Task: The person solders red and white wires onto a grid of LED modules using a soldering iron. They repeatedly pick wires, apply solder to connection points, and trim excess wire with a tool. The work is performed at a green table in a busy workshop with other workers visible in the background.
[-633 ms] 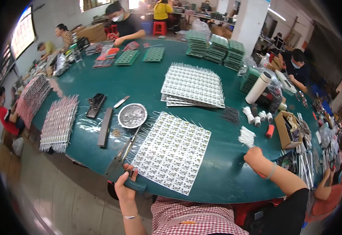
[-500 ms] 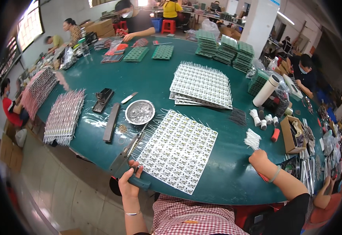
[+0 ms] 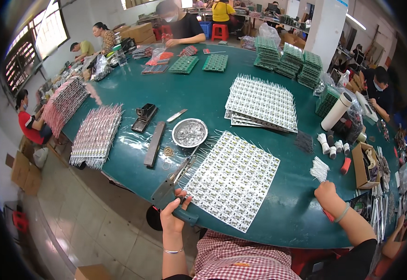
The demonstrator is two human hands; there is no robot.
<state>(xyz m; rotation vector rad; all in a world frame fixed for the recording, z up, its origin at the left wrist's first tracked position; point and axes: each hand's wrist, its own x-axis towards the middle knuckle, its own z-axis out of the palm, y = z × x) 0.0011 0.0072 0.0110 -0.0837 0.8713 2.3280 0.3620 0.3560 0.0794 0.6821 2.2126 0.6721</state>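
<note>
My left hand (image 3: 173,218) is closed around the green handle of a soldering gun (image 3: 167,190). Its narrow front end points up toward a round metal bowl (image 3: 174,134) with shiny silvery material inside. Beside the tool, a white panel of small circuit boards (image 3: 234,182) lies flat, thin wires sticking out along its left and far edges. My right hand (image 3: 330,198) is a fist around a bundle of wires (image 3: 319,168); white ends fan out beyond the fingers and red ends show near the wrist. The fist rests at the table's right side.
More white panels (image 3: 259,103) are stacked beyond. Wired panels (image 3: 97,135) stand at left. A grey bar (image 3: 154,143), a knife (image 3: 177,115) and a black holder (image 3: 144,116) lie near the bowl. A flask (image 3: 336,112) and cardboard box (image 3: 363,172) stand right. Co-workers sit around the table (image 3: 166,88).
The whole scene has slid to the right in the picture as the view turned left. Both hands keep their holds, and their places against the panel look nearly the same.
</note>
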